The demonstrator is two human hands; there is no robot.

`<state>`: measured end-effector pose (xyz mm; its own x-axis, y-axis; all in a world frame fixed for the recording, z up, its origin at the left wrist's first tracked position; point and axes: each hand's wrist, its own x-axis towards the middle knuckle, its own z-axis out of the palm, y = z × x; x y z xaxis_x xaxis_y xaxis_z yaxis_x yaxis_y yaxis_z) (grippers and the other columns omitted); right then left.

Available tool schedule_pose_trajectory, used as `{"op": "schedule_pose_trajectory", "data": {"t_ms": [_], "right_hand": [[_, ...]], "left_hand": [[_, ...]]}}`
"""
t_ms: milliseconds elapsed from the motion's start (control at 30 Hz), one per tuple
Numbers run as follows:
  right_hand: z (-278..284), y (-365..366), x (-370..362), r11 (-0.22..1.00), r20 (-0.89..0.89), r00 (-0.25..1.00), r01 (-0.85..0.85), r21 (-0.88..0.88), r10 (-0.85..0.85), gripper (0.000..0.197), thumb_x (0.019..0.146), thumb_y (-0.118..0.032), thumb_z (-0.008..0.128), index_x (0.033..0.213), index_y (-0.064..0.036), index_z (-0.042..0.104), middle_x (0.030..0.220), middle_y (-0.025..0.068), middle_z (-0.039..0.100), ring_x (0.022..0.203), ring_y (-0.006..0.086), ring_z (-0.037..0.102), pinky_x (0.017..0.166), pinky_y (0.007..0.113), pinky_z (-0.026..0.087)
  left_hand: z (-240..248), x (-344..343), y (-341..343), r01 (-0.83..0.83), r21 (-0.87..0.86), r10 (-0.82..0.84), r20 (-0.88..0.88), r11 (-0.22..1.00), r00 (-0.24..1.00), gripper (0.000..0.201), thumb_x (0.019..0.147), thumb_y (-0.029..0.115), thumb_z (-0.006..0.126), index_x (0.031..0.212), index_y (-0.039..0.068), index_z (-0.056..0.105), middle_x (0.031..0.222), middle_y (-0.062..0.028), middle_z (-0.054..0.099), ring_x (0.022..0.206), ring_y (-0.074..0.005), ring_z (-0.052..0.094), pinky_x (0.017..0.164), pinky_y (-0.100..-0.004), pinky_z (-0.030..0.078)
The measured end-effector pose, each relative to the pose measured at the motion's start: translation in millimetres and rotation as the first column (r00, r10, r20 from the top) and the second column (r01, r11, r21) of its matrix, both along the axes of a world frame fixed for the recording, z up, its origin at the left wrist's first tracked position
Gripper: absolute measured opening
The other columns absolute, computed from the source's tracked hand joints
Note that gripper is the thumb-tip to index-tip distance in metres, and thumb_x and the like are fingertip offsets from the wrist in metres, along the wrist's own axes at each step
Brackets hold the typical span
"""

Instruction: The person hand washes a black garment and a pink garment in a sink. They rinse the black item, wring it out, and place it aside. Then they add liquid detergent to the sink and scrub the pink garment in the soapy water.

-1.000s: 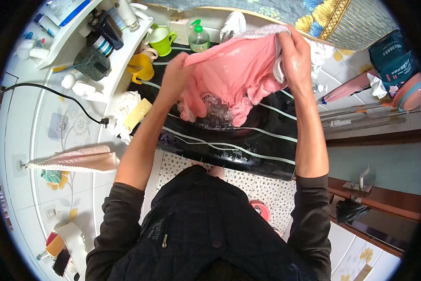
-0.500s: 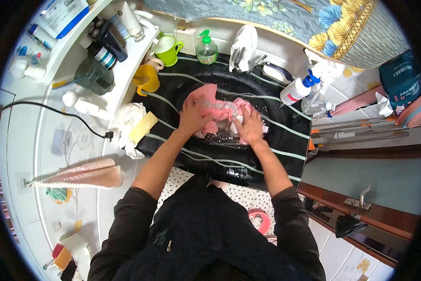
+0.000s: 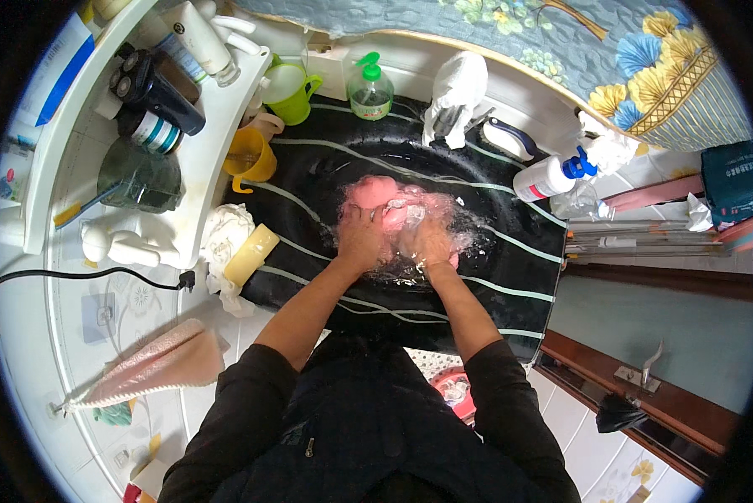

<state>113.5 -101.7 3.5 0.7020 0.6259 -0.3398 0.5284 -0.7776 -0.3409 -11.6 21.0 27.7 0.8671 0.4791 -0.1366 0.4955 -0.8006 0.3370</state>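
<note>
A pink cloth (image 3: 375,193) lies bunched and wet in the bottom of a black basin (image 3: 510,251) with thin pale stripes. My left hand (image 3: 359,239) and my right hand (image 3: 431,243) sit side by side on the cloth, both gripping and pressing it down into foamy water. Much of the cloth is hidden under my hands and the suds.
A green cup (image 3: 291,88), yellow cup (image 3: 249,155), green soap bottle (image 3: 370,90) and white spray bottle (image 3: 552,176) ring the basin. A yellow soap bar (image 3: 251,256) lies at its left rim. A white shelf (image 3: 217,101) holds toiletries. A pink towel (image 3: 154,365) hangs at lower left.
A second ago both hands held the pink cloth up and spread out above the basin. They have since lowered it and now press it bunched into the water.
</note>
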Motion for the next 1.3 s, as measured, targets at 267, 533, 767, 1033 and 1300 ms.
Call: {"op": "schedule_pose_trajectory", "data": {"t_ms": [267, 533, 767, 1033, 1300], "right_hand": [[-9, 13, -7, 0.632, -0.639, 0.747, 0.587, 0.506, -0.182, 0.061, 0.091, -0.034, 0.07, 0.128, 0.0102, 0.054, 0.115, 0.0223, 0.069, 0.108, 0.0302, 0.066, 0.093, 0.039, 0.052], [29, 31, -34, 0.584, -0.481, 0.876, 0.409, 0.702, -0.035, 0.045, 0.088, -0.025, 0.07, 0.122, 0.0035, 0.06, 0.119, 0.0219, 0.065, 0.111, 0.0385, 0.063, 0.095, 0.041, 0.05], [131, 23, -80, 0.735, 0.022, 0.996, -0.077, 0.674, 0.085, 0.054, 0.083, -0.018, 0.071, 0.132, -0.0025, 0.055, 0.137, 0.0228, 0.051, 0.117, 0.0419, 0.052, 0.099, 0.046, 0.044], [151, -9, -81, 0.506, 0.157, 0.985, -0.171, 0.846, 0.071, 0.05, 0.08, -0.018, 0.072, 0.127, -0.007, 0.06, 0.134, 0.0187, 0.054, 0.118, 0.038, 0.051, 0.101, 0.046, 0.037], [94, -35, -53, 0.619, 0.031, 0.999, -0.013, 0.785, -0.018, 0.042, 0.088, -0.021, 0.068, 0.124, -0.0015, 0.061, 0.125, 0.0193, 0.059, 0.118, 0.0382, 0.053, 0.102, 0.045, 0.041]], "left_hand": [[-40, 20, 20, -0.089, -0.859, 0.44, 0.168, 0.505, 0.882, 0.049, 0.093, 0.033, 0.069, 0.13, 0.003, 0.058, 0.115, -0.0104, 0.069, 0.1, -0.0225, 0.067, 0.089, -0.0339, 0.055], [11, 13, 18, 0.107, -0.886, 0.558, -0.185, -0.45, 0.809, 0.046, 0.095, 0.038, 0.068, 0.129, 0.007, 0.06, 0.12, -0.0072, 0.067, 0.106, -0.0203, 0.065, 0.095, -0.0348, 0.053], [65, -4, 21, 0.295, -0.794, 0.662, -0.172, -0.531, 0.729, 0.04, 0.098, 0.032, 0.058, 0.13, 0.007, 0.059, 0.121, -0.0106, 0.067, 0.109, -0.0267, 0.065, 0.096, -0.0413, 0.054], [106, -3, -2, 0.524, -0.679, 0.718, -0.007, -0.515, 0.696, 0.057, 0.101, 0.04, 0.044, 0.144, 0.004, 0.046, 0.14, -0.0166, 0.056, 0.125, -0.0326, 0.057, 0.109, -0.0455, 0.045], [25, 11, -27, 0.406, -0.718, 0.71, -0.174, -0.566, 0.682, 0.042, 0.099, 0.027, 0.05, 0.133, 0.003, 0.055, 0.132, -0.0131, 0.063, 0.12, -0.0301, 0.061, 0.105, -0.0448, 0.049]]}}
